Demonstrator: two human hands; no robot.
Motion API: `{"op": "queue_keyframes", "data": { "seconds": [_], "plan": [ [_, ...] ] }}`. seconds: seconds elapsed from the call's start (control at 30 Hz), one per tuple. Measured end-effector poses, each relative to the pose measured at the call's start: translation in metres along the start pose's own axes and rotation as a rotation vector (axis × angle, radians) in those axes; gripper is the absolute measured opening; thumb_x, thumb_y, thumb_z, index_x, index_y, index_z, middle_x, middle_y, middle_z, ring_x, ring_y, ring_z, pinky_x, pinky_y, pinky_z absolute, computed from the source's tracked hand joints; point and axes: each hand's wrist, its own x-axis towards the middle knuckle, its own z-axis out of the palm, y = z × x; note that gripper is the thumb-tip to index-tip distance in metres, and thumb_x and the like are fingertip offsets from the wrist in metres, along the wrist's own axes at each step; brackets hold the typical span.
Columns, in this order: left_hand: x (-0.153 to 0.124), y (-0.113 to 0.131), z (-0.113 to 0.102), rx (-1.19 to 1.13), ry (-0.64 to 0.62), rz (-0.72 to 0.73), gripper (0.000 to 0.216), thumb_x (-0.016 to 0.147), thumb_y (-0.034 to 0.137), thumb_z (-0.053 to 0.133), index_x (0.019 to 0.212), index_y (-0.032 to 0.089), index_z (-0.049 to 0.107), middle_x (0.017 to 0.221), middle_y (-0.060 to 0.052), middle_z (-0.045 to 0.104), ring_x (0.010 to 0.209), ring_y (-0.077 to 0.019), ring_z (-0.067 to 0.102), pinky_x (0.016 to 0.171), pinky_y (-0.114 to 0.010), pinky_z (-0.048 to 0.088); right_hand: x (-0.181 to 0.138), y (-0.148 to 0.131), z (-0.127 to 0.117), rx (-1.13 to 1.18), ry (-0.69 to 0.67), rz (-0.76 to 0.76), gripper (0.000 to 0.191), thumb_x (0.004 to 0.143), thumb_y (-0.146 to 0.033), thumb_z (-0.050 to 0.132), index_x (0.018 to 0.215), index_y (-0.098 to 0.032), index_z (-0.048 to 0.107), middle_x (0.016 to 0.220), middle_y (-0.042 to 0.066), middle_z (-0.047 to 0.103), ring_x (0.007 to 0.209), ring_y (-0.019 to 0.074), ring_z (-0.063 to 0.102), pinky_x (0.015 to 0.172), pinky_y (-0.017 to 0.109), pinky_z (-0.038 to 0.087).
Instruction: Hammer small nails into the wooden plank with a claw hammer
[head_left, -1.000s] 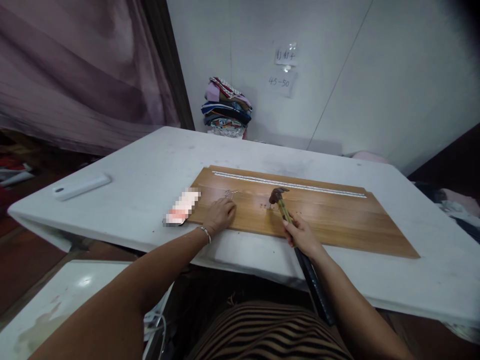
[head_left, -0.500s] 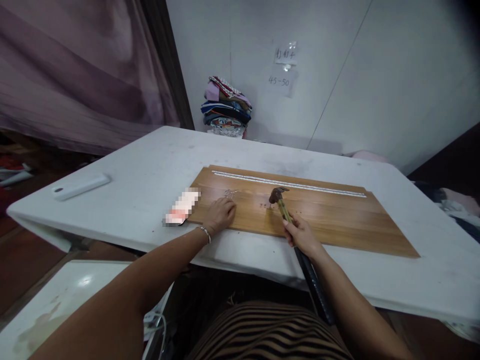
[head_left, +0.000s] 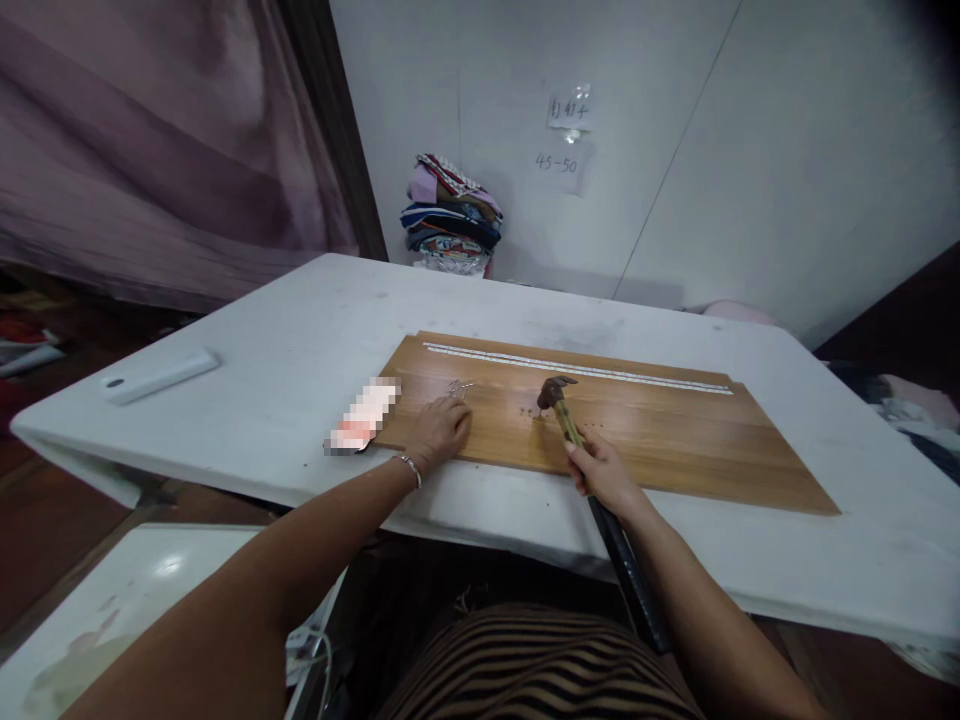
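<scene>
Right hand (head_left: 602, 474) fist wrapped round hammer (head_left: 564, 412) handle, hammer head down on wooden board (head_left: 675, 440) mid-near edge. Left hand (head_left: 439, 430) flat, fingers loose, holding nothing, on board's left end beside loose nails (head_left: 459, 387). Board lies on white table (head_left: 300, 360).

White surface (head_left: 300, 330) scuffed. White oblong device (head_left: 159, 374) lies well left of the left grip (head_left: 442, 428). Folded cloth stack (head_left: 452, 212) stands far beyond it at the wall (head_left: 750, 150); two paper notes (head_left: 568, 135) above.
</scene>
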Motion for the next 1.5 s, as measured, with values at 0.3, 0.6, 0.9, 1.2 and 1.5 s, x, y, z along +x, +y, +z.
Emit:
{"op": "queue_keyframes", "data": {
  "seconds": [0.3,0.6,0.9,1.2,1.5],
  "plan": [
    [0.0000,0.0009,-0.0006,-0.028,0.004,-0.025,0.017,0.094,0.019,0.051,0.090,0.022,0.067,0.099,-0.007,0.068,0.098,-0.0217,0.060,0.092,-0.038,0.048,0.0014,0.0017,0.0027,-0.007,0.002,0.031,0.056,0.080,-0.045,0.064,0.128,-0.018,0.057,0.055,-0.010,0.047,0.038,0.0091,0.038,0.035,0.021,0.035],
    [0.0002,-0.0007,0.0005,-0.024,0.012,-0.009,0.019,0.094,0.020,0.051,0.091,0.022,0.069,0.101,-0.008,0.069,0.101,-0.0228,0.060,0.095,-0.040,0.048,0.0007,-0.0014,0.0001,-0.007,0.008,-0.021,0.050,0.082,-0.046,0.062,0.123,-0.018,0.059,0.054,-0.010,0.045,0.039,0.0090,0.038,0.036,0.022,0.035],
    [0.0004,-0.0012,0.0007,-0.047,0.014,-0.016,0.019,0.094,0.020,0.051,0.092,0.022,0.070,0.101,-0.008,0.069,0.101,-0.0228,0.061,0.096,-0.040,0.049,0.0009,0.0025,0.0015,0.001,0.003,0.026,0.049,0.080,-0.044,0.066,0.122,-0.020,0.060,0.057,-0.008,0.048,0.039,0.0094,0.039,0.035,0.023,0.036],
    [-0.0002,-0.0011,0.0006,-0.002,0.011,0.002,0.019,0.095,0.020,0.050,0.093,0.021,0.068,0.103,-0.008,0.069,0.102,-0.0228,0.060,0.095,-0.040,0.048,0.0015,-0.0056,-0.0001,-0.004,-0.007,-0.018,0.056,0.081,-0.044,0.062,0.131,-0.018,0.056,0.055,-0.011,0.044,0.037,0.0090,0.037,0.034,0.022,0.035],
    [0.0002,-0.0017,0.0014,-0.011,0.020,0.007,0.017,0.095,0.020,0.051,0.092,0.021,0.068,0.101,-0.008,0.068,0.100,-0.0224,0.060,0.094,-0.038,0.048,0.0018,0.0033,0.0008,-0.008,-0.001,0.004,0.049,0.080,-0.046,0.064,0.121,-0.018,0.059,0.056,-0.009,0.047,0.038,0.0085,0.038,0.034,0.022,0.035]
  ]
}}
